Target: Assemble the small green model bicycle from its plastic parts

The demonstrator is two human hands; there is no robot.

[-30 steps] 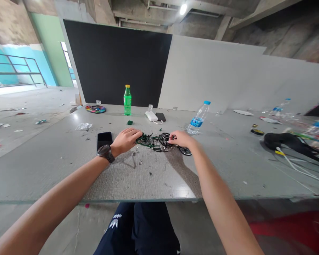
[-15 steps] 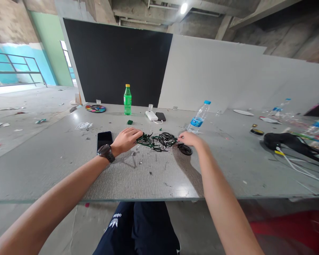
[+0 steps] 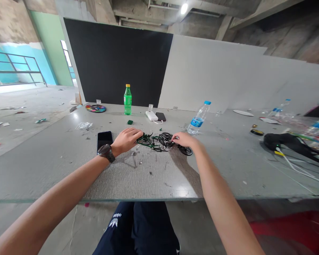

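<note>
My left hand (image 3: 127, 139), with a dark watch (image 3: 105, 152) on its wrist, is closed on the left end of a green model bicycle part with a spoked wheel (image 3: 144, 141). Just right of it lies a heap of small black and green model parts (image 3: 163, 141), with another wheel (image 3: 167, 136) on top. My right hand (image 3: 184, 139) reaches the right side of this heap, thumb and fingertips pinched together among the parts. What they grip is too small to make out. A loose black wheel (image 3: 185, 150) lies partly under that hand.
A phone (image 3: 104, 137) lies beside my left wrist. Behind the parts stand a green bottle (image 3: 127, 100) and a tilted water bottle (image 3: 199, 118), with a white power bank (image 3: 151, 115) between. A paint palette (image 3: 95, 108) lies back left; black tape (image 3: 257, 132) and cables are right.
My right hand has moved a little left, from near the loose wheel to the edge of the parts heap. My left hand stays in place.
</note>
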